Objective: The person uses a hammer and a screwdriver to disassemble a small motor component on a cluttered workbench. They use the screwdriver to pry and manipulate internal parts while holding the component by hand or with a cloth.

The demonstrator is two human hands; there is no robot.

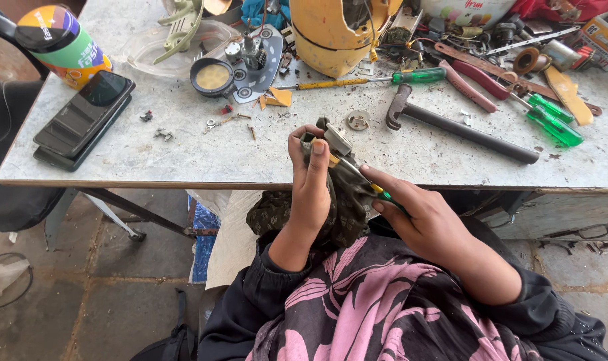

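Left hand: the left hand (311, 184) is closed around a small metal part (335, 140), wrapped in a dark cloth (344, 207), at the near edge of the bench (183, 157).
Right hand: the right hand (418, 210) grips a green-handled screwdriver (364, 179), its tip on the part.
Bench: a hammer (461, 128) lies far right, two phones (83, 120) far left.

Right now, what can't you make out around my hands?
Head view only:
- Small metal part: its underside is hidden by the left hand and a dark cloth.
- Screwdriver: its handle is buried in the right hand.
- Yellow housing: cut off by the top edge.
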